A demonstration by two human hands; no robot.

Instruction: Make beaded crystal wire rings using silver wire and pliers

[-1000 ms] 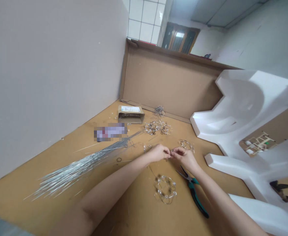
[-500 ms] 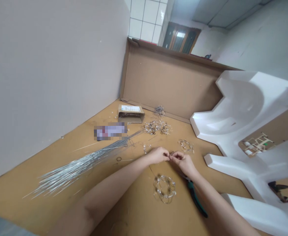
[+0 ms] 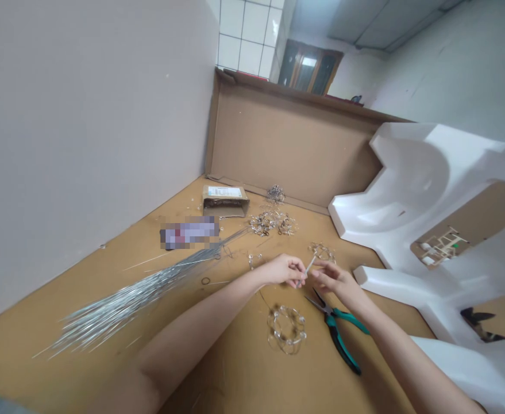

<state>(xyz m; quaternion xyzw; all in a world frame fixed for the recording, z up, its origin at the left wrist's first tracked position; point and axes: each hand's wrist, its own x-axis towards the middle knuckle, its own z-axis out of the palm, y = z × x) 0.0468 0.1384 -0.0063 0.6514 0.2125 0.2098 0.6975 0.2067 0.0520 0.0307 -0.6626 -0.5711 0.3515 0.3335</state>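
My left hand (image 3: 287, 270) is closed on a thin pale wire piece (image 3: 309, 265), which sticks up at a slant from the fingertips. Just right of it, my right hand (image 3: 333, 278) has its thumb and fingers apart, close to the wire; whether a fingertip touches it I cannot tell. Below the hands, a ring of bent wire with clear beads (image 3: 287, 329) lies on the brown table (image 3: 252, 379). Long-nose pliers with green and black handles (image 3: 335, 328) lie beneath my right forearm with their jaws apart. Behind my right hand is another beaded wire ring (image 3: 322, 251).
A bundle of long straight wires (image 3: 123, 302) spreads across the left. Behind it are a blurred-out packet (image 3: 191, 232) and an open cardboard box (image 3: 225, 201). Heaped wire rings (image 3: 272, 223) lie farther back. White moulded foam (image 3: 355, 215) borders the right, a cardboard wall (image 3: 295, 144) the back.
My hands were pinched together at the fingertips. My right hand has moved right and its fingers have opened, leaving the wire piece showing in my left hand. The view has shifted slightly.
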